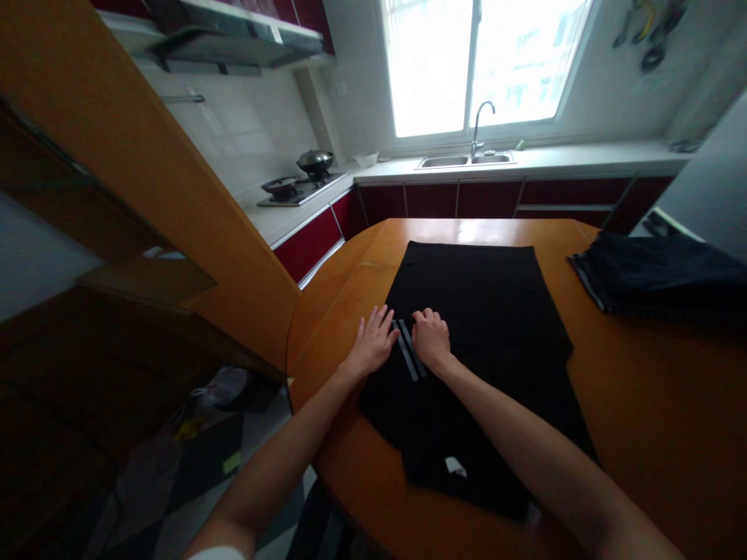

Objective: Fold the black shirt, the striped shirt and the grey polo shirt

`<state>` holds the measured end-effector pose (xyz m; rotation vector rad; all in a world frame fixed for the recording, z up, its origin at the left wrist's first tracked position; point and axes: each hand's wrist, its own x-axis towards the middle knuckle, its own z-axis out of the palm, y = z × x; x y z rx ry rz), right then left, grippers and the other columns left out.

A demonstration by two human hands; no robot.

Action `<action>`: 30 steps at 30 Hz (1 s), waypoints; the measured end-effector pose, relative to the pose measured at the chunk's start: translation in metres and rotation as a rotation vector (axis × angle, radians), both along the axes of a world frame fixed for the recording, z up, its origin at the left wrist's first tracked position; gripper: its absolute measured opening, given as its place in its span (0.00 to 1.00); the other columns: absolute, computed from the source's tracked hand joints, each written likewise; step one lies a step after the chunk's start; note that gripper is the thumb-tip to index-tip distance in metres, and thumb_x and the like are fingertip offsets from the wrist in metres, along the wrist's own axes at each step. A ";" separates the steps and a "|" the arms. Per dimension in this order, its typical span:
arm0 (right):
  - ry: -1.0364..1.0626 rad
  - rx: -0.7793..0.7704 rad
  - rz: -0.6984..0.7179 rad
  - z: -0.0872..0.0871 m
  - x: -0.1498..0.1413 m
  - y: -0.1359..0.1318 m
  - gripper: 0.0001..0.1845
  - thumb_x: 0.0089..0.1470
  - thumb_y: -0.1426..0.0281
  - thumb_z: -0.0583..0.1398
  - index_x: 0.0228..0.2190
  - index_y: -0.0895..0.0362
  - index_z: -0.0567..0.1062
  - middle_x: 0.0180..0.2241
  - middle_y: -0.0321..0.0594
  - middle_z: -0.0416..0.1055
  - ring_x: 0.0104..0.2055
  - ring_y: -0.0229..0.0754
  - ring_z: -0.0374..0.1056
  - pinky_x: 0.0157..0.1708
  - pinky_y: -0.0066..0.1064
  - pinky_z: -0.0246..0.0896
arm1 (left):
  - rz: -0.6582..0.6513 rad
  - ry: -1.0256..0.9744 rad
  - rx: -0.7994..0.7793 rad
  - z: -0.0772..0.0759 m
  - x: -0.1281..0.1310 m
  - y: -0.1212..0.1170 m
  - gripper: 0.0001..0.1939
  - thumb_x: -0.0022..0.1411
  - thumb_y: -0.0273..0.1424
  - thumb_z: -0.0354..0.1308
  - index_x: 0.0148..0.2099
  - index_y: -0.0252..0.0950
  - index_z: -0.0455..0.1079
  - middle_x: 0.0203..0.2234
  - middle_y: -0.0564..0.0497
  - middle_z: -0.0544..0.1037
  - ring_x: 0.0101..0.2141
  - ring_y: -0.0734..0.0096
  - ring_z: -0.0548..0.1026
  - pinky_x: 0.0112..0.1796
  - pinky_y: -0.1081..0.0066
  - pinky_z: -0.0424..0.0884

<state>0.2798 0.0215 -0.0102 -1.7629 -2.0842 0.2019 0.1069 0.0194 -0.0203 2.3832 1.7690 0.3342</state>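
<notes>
Head view: black cloth garment (pixel 484 295), two grey stripes (pixel 409 359), flat mid-frame on orange-brown wooden table (pixel 630 404). Your left hand (pixel 373 342) spreads at its left edge; right hand (pixel 430 338) curled, can't tell if pinching. Likely smoothing; next move calls for even pressure.

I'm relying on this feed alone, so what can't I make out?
Head view:
What the right hand grips, if anything: hidden under the hand itself.
White patch on the black cloth: too small to identify.
Dark cloth pile: cut off by the right edge.
</notes>
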 end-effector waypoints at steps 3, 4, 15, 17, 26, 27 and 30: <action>-0.009 0.000 -0.008 0.001 0.001 -0.001 0.13 0.64 0.72 0.52 0.46 0.56 0.75 0.46 0.50 0.70 0.48 0.49 0.64 0.44 0.36 0.58 | 0.023 0.012 0.003 0.006 -0.015 0.024 0.24 0.74 0.41 0.42 0.66 0.44 0.64 0.72 0.45 0.48 0.70 0.46 0.41 0.63 0.36 0.42; -0.009 0.004 -0.012 0.001 0.001 -0.001 0.13 0.64 0.72 0.53 0.46 0.57 0.75 0.46 0.50 0.70 0.48 0.49 0.64 0.43 0.36 0.58 | 0.028 0.017 -0.023 0.005 -0.023 0.030 0.23 0.74 0.40 0.43 0.66 0.46 0.64 0.72 0.46 0.47 0.70 0.45 0.41 0.62 0.34 0.41; -0.045 0.015 -0.024 -0.003 -0.001 0.003 0.12 0.63 0.72 0.54 0.45 0.57 0.74 0.46 0.49 0.70 0.47 0.49 0.65 0.43 0.37 0.58 | 0.018 -0.265 0.196 0.005 -0.024 0.019 0.25 0.72 0.28 0.41 0.68 0.35 0.61 0.65 0.42 0.64 0.67 0.62 0.58 0.66 0.52 0.52; -0.049 0.027 -0.032 -0.004 0.000 0.003 0.11 0.63 0.71 0.54 0.45 0.56 0.74 0.46 0.49 0.70 0.47 0.49 0.65 0.43 0.37 0.58 | -0.165 -0.228 0.171 0.006 -0.001 0.008 0.25 0.71 0.28 0.42 0.67 0.38 0.62 0.65 0.46 0.65 0.67 0.64 0.58 0.66 0.51 0.53; -0.030 0.021 -0.042 -0.003 0.000 0.007 0.11 0.65 0.72 0.52 0.44 0.55 0.73 0.46 0.48 0.70 0.48 0.48 0.64 0.44 0.36 0.58 | -0.348 0.015 0.065 -0.014 0.014 -0.003 0.31 0.72 0.38 0.46 0.73 0.36 0.48 0.70 0.43 0.52 0.69 0.58 0.50 0.66 0.51 0.47; -0.027 0.020 -0.043 -0.003 0.000 0.007 0.10 0.65 0.71 0.53 0.44 0.55 0.73 0.46 0.48 0.70 0.48 0.48 0.64 0.44 0.36 0.58 | -0.347 0.036 0.069 -0.015 0.013 -0.002 0.32 0.73 0.39 0.46 0.73 0.37 0.47 0.70 0.43 0.51 0.69 0.57 0.50 0.66 0.51 0.47; -0.033 0.019 -0.052 -0.003 0.000 0.007 0.11 0.65 0.71 0.53 0.44 0.55 0.73 0.47 0.48 0.70 0.48 0.48 0.64 0.45 0.37 0.59 | -0.324 0.074 0.090 -0.017 0.013 -0.002 0.32 0.72 0.40 0.45 0.74 0.39 0.46 0.71 0.44 0.51 0.69 0.56 0.49 0.66 0.50 0.47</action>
